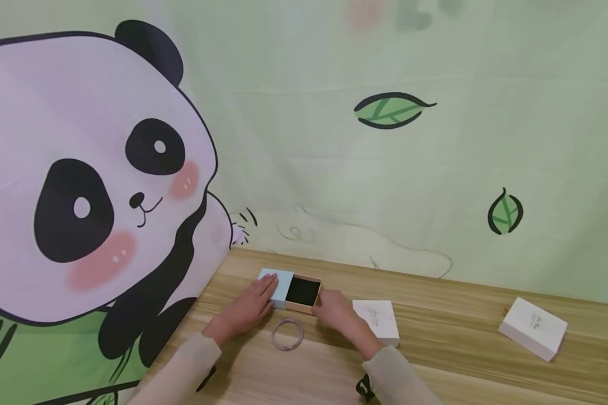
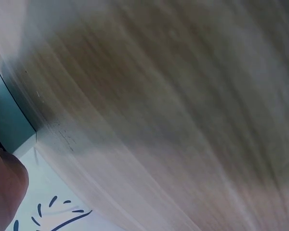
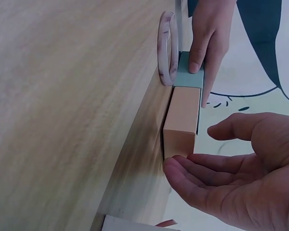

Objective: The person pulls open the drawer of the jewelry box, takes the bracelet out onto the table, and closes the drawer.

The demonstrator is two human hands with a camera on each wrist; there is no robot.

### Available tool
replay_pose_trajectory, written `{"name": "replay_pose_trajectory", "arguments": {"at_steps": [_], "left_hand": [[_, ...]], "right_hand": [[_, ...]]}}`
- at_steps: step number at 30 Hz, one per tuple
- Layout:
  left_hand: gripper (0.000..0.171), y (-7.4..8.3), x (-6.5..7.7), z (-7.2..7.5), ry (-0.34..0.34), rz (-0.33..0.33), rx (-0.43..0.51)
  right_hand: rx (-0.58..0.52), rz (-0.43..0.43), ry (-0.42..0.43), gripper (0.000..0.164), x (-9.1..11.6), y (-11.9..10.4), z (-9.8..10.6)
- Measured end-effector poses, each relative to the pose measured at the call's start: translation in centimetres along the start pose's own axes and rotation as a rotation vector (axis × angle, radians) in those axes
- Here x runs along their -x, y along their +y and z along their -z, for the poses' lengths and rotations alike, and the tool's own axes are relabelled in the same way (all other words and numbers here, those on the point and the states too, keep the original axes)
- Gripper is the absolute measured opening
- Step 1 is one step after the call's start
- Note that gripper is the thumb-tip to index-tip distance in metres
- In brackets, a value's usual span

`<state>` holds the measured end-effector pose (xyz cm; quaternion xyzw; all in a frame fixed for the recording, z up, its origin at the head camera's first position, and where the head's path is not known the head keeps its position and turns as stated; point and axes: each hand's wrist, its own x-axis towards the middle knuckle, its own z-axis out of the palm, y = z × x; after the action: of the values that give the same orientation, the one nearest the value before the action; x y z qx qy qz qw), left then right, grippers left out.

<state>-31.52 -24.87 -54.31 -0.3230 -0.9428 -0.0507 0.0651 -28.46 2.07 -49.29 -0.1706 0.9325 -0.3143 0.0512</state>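
A drawer-style gift box lies on the table, its light blue sleeve (image 1: 285,286) half off an orange-pink drawer with a black lining (image 1: 304,290). My left hand (image 1: 250,300) holds the sleeve, fingers laid across the top and thumb against the near side. At the drawer's outer end is my right hand (image 3: 241,168), its loosely bent fingers touching the end face while the thumb stands apart. A pale, marbled bangle (image 1: 287,349) lies flat in front of the box, between the two forearms.
A white box (image 1: 375,318) with small printed writing sits right of my right hand. Farther right is a second white box (image 1: 534,328). Behind the wooden table (image 1: 456,315) hangs a cloth backdrop (image 1: 304,140) with a large panda and leaves.
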Motion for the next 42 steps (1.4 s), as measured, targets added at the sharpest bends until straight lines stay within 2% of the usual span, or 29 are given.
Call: {"name": "replay_pose_trajectory", "arguments": {"at_steps": [2, 8, 17, 21, 28, 38, 42], "left_hand": [[0.059, 0.0, 0.0, 0.0, -0.005, 0.004, 0.003], [0.059, 0.0, -0.1, -0.1, 0.001, 0.002, 0.004], [0.058, -0.2, 0.0, 0.1, 0.021, -0.007, 0.001], [0.058, -0.3, 0.0, 0.2, 0.031, -0.012, -0.014], [0.059, 0.0, 0.0, 0.3, 0.001, -0.004, 0.014], [0.059, -0.1, -0.1, 0.4, -0.018, 0.017, -0.015], [0.059, 0.0, 0.0, 0.3, -0.028, 0.019, 0.007]], "right_hand": [[-0.001, 0.003, 0.002, 0.039, -0.1, 0.0, 0.0], [-0.005, -0.003, 0.011, 0.031, -0.3, 0.2, -0.2], [-0.018, 0.015, 0.022, 0.008, -0.7, 0.3, -0.2], [-0.081, 0.033, 0.027, 0.02, -1.0, 0.3, -0.4], [-0.173, 0.077, -0.011, 0.005, -1.7, 0.3, -1.3], [-0.255, 0.093, -0.04, 0.017, -2.4, -0.2, -1.1], [-0.273, 0.088, -0.04, 0.02, -2.4, 0.0, -1.4]]}}
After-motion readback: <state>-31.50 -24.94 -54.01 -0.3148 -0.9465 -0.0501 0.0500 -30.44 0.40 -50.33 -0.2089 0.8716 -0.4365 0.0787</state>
